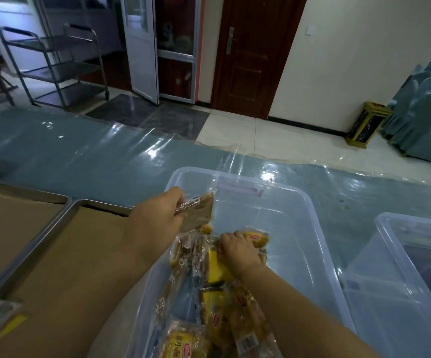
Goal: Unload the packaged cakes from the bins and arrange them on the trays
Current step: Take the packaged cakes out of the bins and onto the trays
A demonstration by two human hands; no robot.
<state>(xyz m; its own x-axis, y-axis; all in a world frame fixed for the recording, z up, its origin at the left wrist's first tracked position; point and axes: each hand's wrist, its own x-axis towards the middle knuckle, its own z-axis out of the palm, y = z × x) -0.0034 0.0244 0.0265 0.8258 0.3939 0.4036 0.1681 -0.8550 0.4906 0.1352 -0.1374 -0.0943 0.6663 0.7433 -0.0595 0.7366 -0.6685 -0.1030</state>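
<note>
Yellow cake packets [217,273], red oval logos [243,299], barcode [245,341], Chinese characters [177,343]

1. 1 wide-angle view, worn on the person's head, looks forward and down over both forearms.
2. It is close to the clear rectangular plastic bin [286,215], with the left hand [157,215] and right hand [237,250] mid-frame.
3. Farther ahead, it faces the dark brown wooden door [250,55].
</note>
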